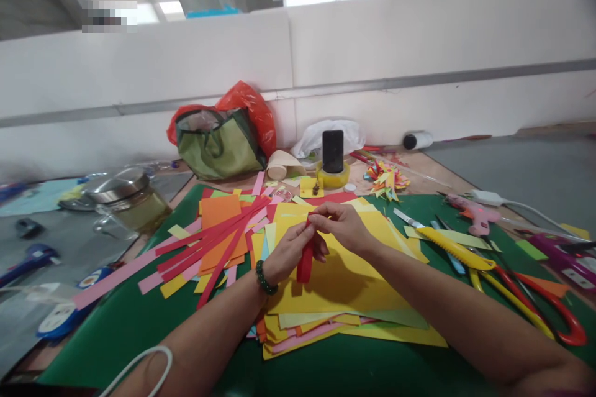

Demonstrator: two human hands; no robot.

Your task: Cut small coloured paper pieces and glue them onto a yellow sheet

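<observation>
Both my hands meet over a stack of yellow paper sheets (372, 279). Between them is a red paper strip (305, 263), bent into a loop that hangs below the fingers. My left hand (291, 248), with a green bead bracelet at the wrist, pinches the strip near its top. My right hand (344, 226) has thumb and forefinger closed at the strip's upper end, its other fingers curled. Left of the hands, long red strips (214, 232) lie across pink, orange and yellow paper pieces (218, 217).
A yellow utility knife (451, 248) and red-handled scissors (554, 310) lie on the green mat (139, 304) at right, near a pink glue gun (477, 214). A glass jar (135, 201) stands left. Behind are a phone (333, 151), yellow tape (335, 179) and a green bag (218, 145).
</observation>
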